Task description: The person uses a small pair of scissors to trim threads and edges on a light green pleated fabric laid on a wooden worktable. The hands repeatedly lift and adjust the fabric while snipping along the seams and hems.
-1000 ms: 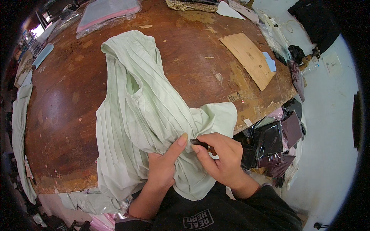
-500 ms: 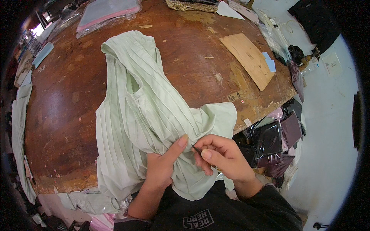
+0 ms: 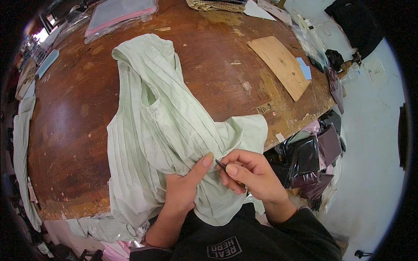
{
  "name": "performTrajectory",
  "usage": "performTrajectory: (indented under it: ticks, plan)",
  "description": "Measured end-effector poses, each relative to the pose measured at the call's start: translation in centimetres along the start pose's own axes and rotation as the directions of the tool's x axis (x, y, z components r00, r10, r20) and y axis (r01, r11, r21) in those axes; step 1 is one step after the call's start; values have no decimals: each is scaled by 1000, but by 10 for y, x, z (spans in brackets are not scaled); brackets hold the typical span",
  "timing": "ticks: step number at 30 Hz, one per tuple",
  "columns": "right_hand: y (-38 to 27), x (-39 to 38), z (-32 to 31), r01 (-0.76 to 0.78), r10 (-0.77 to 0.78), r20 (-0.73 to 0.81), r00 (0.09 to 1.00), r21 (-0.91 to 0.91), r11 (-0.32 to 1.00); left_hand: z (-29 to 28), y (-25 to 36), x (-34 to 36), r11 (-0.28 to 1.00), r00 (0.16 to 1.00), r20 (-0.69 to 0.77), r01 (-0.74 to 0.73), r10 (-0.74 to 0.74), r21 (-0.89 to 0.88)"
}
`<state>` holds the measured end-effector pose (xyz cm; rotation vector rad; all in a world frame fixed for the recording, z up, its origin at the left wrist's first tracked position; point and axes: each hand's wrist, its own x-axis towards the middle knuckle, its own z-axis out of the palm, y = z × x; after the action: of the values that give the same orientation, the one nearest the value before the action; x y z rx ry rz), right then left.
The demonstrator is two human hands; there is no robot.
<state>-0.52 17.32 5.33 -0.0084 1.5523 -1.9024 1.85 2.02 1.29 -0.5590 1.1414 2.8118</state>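
A pale mint-green pleated sleeveless garment (image 3: 156,100) lies bunched over the table's near edge and hangs down toward me. My left hand (image 3: 185,187) pinches the gathered cloth, thumb on top and fingers partly hidden under the folds. My right hand (image 3: 246,178) is closed round a small dark pointed tool (image 3: 220,165), its tip touching or very close to the cloth just right of my left thumb. I cannot make out the rest of the tool inside my fingers.
On the worn wooden table (image 3: 69,130) lie a thin board (image 3: 276,65), blue cards (image 3: 304,69), plastic sheets (image 3: 119,15) and folded checked cloth (image 3: 213,6). Pale cloth (image 3: 24,148) runs along the left edge. Bagged dark garments (image 3: 302,156) are piled below the right edge, beside a white wall (image 3: 365,152).
Since a second ago my right hand has turned the dark tool so its tip points up and left, with my thumb now over it. My left hand and the garment have barely moved.
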Motion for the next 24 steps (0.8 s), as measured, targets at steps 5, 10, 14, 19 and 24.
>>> performTrajectory:
  ticks: [5, 10, 14, 19, 24]
  plan:
    - [1, 2, -1, 7, -7, 2, 1000, 3, 1000, -1, -1, -1, 1000, 1000, -3, -7, 7, 18]
    - [1, 2, -1, 1, -2, 17, 1000, 34, 999, 0, -1, -1, 1000, 1000, -6, -21, 21, 16]
    - [0, 3, -1, -6, 5, 20, 1000, 56, 998, -3, -3, -1, 1000, 1000, -4, 6, -6, 24]
    - [4, 6, 1, 13, -13, -31, 999, 23, 1000, -5, -4, -1, 999, 1000, 16, -5, 4, 37]
    - [6, 9, 2, 21, -22, -53, 998, -22, 1000, -6, -5, 0, 1000, 1000, 21, -5, 5, 23]
